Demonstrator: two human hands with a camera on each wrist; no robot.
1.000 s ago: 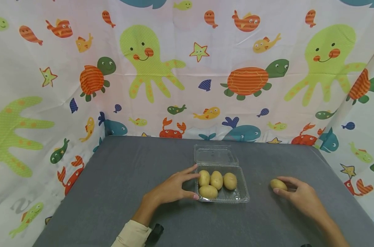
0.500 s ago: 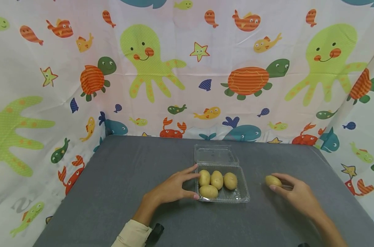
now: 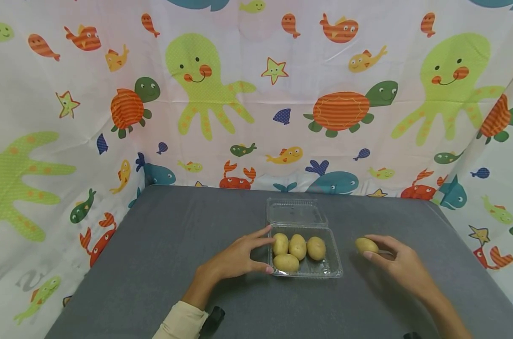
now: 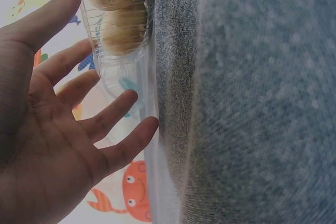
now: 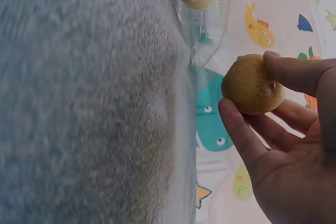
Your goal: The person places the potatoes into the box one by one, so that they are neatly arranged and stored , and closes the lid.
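A clear plastic clamshell container [image 3: 333, 256] stands on the table with its lid raised at the back. Several potatoes [image 3: 297, 247] lie inside, mostly toward its left. At the container's left side is my left hand [image 3: 235, 259], its thumb and forefinger touching the near and far corners. The left wrist view shows that hand [image 4: 68, 114] with fingers spread beside the clear wall. To the right of the container, my right hand [image 3: 404, 266] pinches a single potato [image 3: 366, 246] between thumb and fingers. That potato [image 5: 251, 85] looks lifted off the table in the right wrist view.
A dark grey cloth covers the table [image 3: 188, 216]. Behind it and along both sides hangs a white curtain [image 3: 248, 155] printed with sea animals. The open lid [image 3: 296, 213] takes up space behind the container.
My right hand has carried its potato leftward, closer to the container, and raised it from the table. The left hand and the container have stayed in place.
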